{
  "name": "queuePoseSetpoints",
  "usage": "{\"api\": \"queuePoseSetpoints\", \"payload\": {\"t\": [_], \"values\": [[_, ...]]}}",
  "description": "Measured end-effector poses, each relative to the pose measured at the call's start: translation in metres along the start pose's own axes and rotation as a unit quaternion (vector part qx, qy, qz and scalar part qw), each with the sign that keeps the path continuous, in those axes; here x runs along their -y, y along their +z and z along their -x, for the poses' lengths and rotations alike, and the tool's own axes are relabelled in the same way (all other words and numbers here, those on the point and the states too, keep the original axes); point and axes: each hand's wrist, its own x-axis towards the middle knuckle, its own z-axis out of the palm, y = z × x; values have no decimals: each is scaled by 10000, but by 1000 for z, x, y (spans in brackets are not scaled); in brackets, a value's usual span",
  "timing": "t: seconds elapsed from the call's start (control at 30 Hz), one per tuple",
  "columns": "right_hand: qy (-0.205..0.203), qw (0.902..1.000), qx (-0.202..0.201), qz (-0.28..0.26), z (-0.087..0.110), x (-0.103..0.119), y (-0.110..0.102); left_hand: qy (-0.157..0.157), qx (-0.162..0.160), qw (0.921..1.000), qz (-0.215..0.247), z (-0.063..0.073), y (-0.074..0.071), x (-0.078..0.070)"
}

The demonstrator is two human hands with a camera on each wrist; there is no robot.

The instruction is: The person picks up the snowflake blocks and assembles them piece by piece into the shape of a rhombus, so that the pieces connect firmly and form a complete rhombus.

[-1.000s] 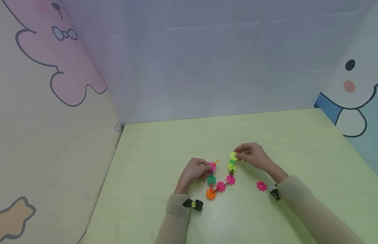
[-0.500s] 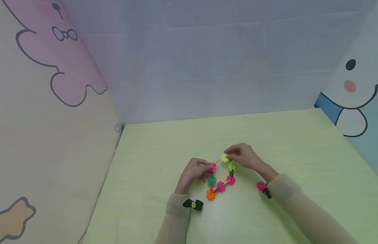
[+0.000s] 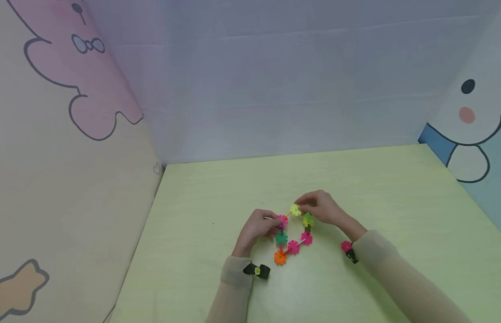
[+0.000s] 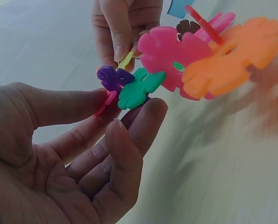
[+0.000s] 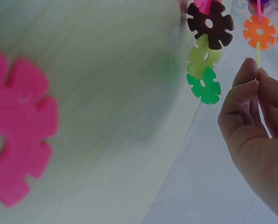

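Observation:
My left hand (image 3: 258,226) pinches a pink snowflake disc (image 3: 282,220) at one end of a curved chain of plastic snowflake discs. That chain runs through a teal disc (image 3: 281,238), an orange disc (image 3: 280,257) and more pink ones, up to a brown disc (image 5: 210,23) and a green disc (image 5: 203,85). Between thumb and fingers my right hand (image 3: 321,207) pinches a yellow disc (image 3: 295,210). In the right wrist view, this yellow disc meets the rim of a second orange disc (image 5: 259,32), beside the left-hand end. The green disc hangs apart from the right fingers.
A loose pink disc (image 3: 346,246) lies on the pale green table (image 3: 218,188), beside the right wrist camera (image 3: 351,256). Cartoon-printed walls (image 3: 72,179) stand left and right. A pale cloth (image 3: 291,89) hangs behind the table.
My right hand has moved left with the yellow disc, from above the green disc to the orange disc near my left hand. The left hand has stayed in place.

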Motion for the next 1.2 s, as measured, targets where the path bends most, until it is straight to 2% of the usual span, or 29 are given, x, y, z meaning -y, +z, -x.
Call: {"api": "queuePoseSetpoints", "payload": {"t": [0.4,0.77,1.2], "values": [[-11,10000,46,10,-2,1,0,20,67,9999,-101,0,-1,0],[100,9999,105,-35,-2,8,-2,65,-97,9995,-304,0,0,1],[160,9996,213,-110,-4,11,-1,-75,-212,9993,-299,1,-1,1]]}}
